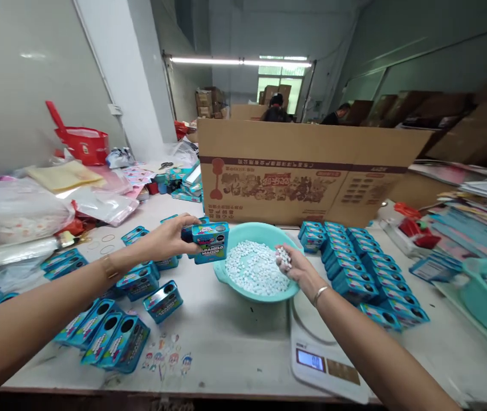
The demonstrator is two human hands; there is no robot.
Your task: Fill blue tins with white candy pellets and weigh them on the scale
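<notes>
We are looking down along our two bare forearms over a cluttered desk (235, 342). Nearest us, a white kitchen scale (324, 354) is sitting at the desk's front edge, partly under our right wrist. To the left, open teal tins (117, 337) are lying scattered, their round holes facing up. Our right hand (297, 265) is cupping a small heap of white candy pellets (284, 258) just above the rim of a turquoise bowl (226, 277) that is holding many more. Our left hand (169, 237) is gripping one small teal tin (210, 241) by its end, holding it level beside the bowl. The tin is looking light and rigid with smooth printed sides, so we are judging a pinch across its short ends as the surest hold; the pellets are tiny, hard and prone to rolling, best carried in a curled palm. Further right, closed tins (354, 257) are standing in tidy rows. Behind everything, a large cardboard box (303, 177) is blocking the view beyond.
</notes>
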